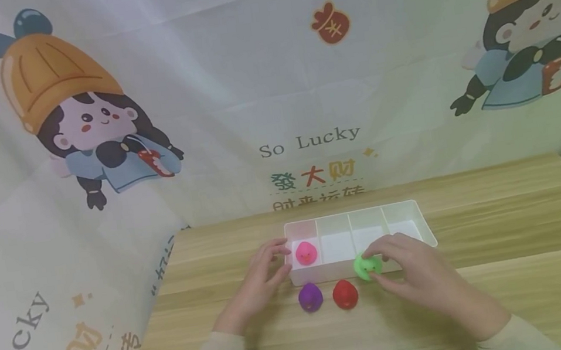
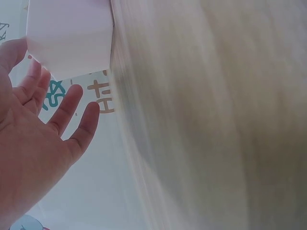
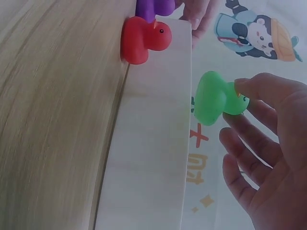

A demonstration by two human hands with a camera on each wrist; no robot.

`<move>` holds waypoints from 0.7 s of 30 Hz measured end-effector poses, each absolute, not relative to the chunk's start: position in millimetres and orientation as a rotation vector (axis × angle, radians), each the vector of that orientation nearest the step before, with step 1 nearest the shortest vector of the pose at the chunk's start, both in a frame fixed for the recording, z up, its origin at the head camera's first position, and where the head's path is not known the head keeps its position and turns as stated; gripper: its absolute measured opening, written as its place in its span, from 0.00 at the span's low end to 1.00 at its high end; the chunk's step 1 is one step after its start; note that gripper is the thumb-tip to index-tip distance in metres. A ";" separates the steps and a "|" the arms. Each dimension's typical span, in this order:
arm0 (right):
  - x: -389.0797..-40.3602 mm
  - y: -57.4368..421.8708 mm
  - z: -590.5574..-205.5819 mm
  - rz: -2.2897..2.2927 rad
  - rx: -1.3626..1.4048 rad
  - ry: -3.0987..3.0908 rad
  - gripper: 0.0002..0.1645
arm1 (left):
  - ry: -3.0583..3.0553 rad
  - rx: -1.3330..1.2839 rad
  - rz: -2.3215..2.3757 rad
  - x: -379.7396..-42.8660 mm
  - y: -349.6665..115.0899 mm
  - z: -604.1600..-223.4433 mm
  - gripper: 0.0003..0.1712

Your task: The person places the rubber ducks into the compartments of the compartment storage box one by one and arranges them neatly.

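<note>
A white box [image 1: 320, 274] split into compartments by thin dividers stands on the table, with a pink rubber duck [image 1: 306, 252] in its leftmost compartment. My right hand [image 1: 421, 272] pinches a green rubber duck [image 3: 213, 98] by its head between thumb and fingers. In the right wrist view that duck hangs above the level of the box's rim. At the box's left end is my left hand [image 1: 259, 281], its fingers loosely spread and fingertips right at the end wall. A purple rubber duck [image 1: 310, 297] and a red rubber duck [image 1: 346, 294] sit in front of the box.
The wooden table [image 1: 510, 221] extends well to both sides of the box. Behind it hangs a printed cloth [image 1: 220, 118] with cartoon figures and lettering, which also runs along the left side.
</note>
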State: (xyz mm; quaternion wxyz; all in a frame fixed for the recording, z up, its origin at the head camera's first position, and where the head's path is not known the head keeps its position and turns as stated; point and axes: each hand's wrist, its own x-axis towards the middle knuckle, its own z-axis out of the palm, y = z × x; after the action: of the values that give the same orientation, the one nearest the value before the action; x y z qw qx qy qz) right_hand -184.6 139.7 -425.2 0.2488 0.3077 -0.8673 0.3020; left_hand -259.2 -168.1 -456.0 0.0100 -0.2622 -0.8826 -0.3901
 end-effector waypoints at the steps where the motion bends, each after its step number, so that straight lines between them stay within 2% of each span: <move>1: -184.9 139.2 -425.1 0.824 0.837 -2.363 0.18 | -2.753 -0.823 -1.220 -260.1 -168.5 -457.8 0.14; 21: -200.0 127.0 -425.9 0.837 0.834 -2.367 0.18 | -2.769 -0.806 -1.228 -260.7 -169.2 -458.3 0.15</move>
State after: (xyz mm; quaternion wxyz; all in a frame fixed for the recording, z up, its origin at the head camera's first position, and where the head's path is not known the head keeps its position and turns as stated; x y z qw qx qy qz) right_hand -200.0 127.0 -425.9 0.2454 0.3055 -0.8674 0.3068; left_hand -260.7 -169.2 -458.3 0.0037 -0.2571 -0.8834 -0.3918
